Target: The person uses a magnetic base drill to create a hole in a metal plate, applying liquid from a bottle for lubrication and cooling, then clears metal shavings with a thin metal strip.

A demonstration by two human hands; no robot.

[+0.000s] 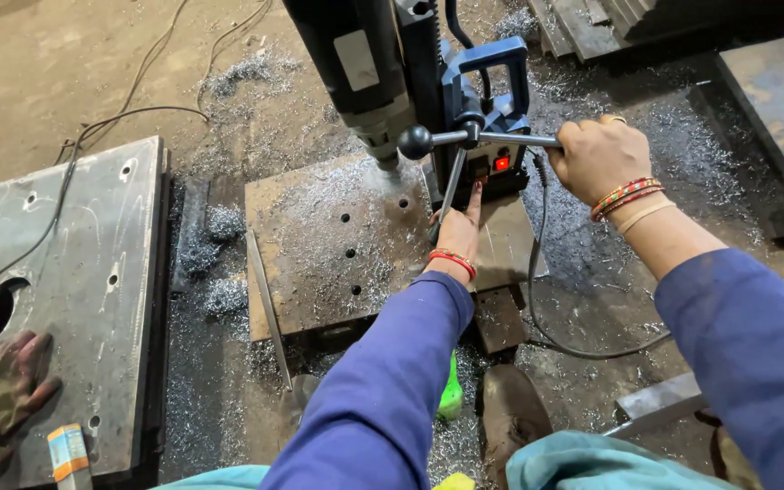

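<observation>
- Right hand (pixel 599 160) closed around the feed handle (pixel 483 139) of the magnetic drill (pixel 428 82)
- Left hand (pixel 460 231), fingers extended, presses flat against the drill's base, on the steel plate (pixel 319 245)

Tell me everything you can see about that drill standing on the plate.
The drill is an upright machine with a black motor body, a blue frame and carry handle, and a lit red switch on its base. It stands on a rusty steel plate that has several holes and is strewn with silver shavings. The right hand grips one spoke of its metal feed handle; the left hand rests against its base. A grey cable trails from it.
</observation>
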